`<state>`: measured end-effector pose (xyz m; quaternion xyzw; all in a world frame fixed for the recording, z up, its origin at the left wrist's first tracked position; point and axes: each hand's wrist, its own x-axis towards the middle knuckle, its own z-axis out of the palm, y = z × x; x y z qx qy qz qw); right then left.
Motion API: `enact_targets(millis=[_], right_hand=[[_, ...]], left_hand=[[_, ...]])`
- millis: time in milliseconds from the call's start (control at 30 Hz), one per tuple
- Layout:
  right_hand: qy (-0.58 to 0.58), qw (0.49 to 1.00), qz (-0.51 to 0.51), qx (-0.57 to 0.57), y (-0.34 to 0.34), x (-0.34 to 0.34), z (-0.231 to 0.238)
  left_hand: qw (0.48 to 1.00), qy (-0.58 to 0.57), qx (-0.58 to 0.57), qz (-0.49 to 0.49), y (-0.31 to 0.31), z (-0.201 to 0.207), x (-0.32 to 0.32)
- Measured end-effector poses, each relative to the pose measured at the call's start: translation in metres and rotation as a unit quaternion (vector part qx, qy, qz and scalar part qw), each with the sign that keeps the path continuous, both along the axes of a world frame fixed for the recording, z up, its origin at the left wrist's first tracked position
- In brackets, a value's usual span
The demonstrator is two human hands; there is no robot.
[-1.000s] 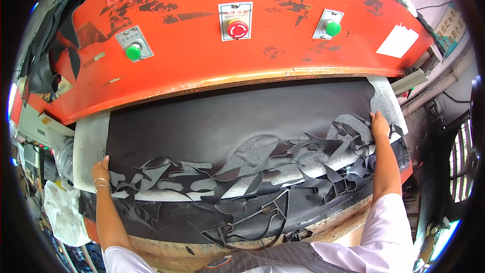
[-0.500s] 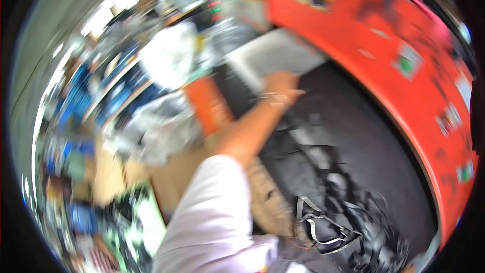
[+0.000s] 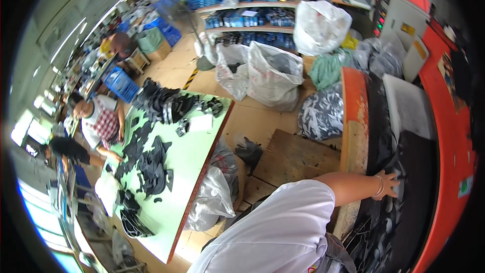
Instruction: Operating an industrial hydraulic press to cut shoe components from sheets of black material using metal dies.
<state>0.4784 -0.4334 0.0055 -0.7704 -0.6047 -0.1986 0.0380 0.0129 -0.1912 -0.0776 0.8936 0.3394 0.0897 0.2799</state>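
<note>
My left hand (image 3: 387, 185), with a bracelet at the wrist, reaches across the edge of the red machine (image 3: 444, 136). Its fingers are spread and lie on a row of loose black and grey cut pieces (image 3: 386, 222). Under these pieces is the machine's dark bed (image 3: 417, 177). Beyond the hand, a whitish slab (image 3: 410, 106) rests at the far end of the bed. Thin white-edged strips (image 3: 358, 235) lie among the pieces nearer to me. My right hand is out of the picture.
Left of me stands a pale green table (image 3: 189, 172) heaped with black cut pieces (image 3: 154, 167); a person (image 3: 103, 121) in a checked apron reaches over it. White sacks (image 3: 275, 73) and a bag of scraps (image 3: 322, 111) stand on the floor beyond. A wooden board (image 3: 290, 156) lies nearby.
My view has swung left, bringing the green table and the person into fuller sight. My left hand has moved from beside the whitish slab back toward me, onto the cut pieces.
</note>
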Motion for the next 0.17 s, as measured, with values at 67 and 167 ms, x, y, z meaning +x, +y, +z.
enact_targets(millis=[67, 167], right_hand=[[0.073, 0.994, -0.045, -0.065, 0.020, -0.020, -0.007], [0.082, 0.959, -0.213, -0.169, 0.027, -0.041, -0.029]], left_hand=[[0.999, 0.038, -0.015, 0.007, -0.010, 0.002, -0.019], [0.960, 0.263, -0.011, -0.094, -0.024, 0.008, -0.038]])
